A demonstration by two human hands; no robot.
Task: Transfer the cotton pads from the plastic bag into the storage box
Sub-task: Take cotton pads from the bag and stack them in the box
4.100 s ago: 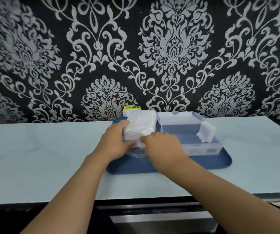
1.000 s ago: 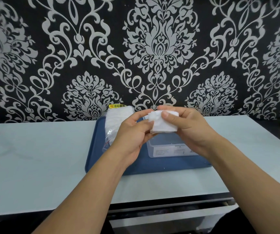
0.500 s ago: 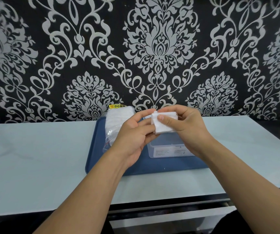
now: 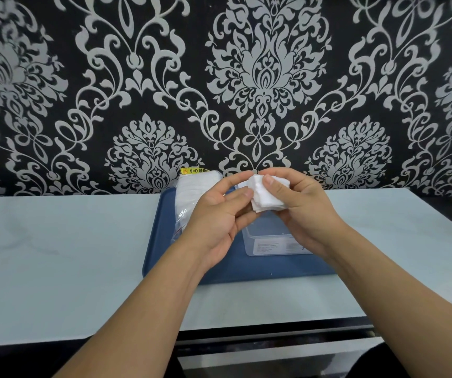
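Observation:
A small stack of white cotton pads [image 4: 267,197] is held above the clear storage box [image 4: 271,242]. My right hand [image 4: 298,214] grips the stack with its thumb on top. My left hand [image 4: 219,216] touches the stack's left edge with its fingertips. The plastic bag [image 4: 192,192], still holding more white pads, stands at the back left of the blue tray [image 4: 165,241], partly hidden behind my left hand. Most of the box is covered by my hands.
The tray lies on a pale countertop [image 4: 69,255] against a black and silver patterned wall. A yellow sticker [image 4: 193,170] sits on the wall behind the bag. The counter's front edge [image 4: 246,331] drops to a dark gap with a metal rail.
Both hands left the bag and now hold a stack of pads above the box. In the last second the stack stayed almost in place while my fingers shifted on it.

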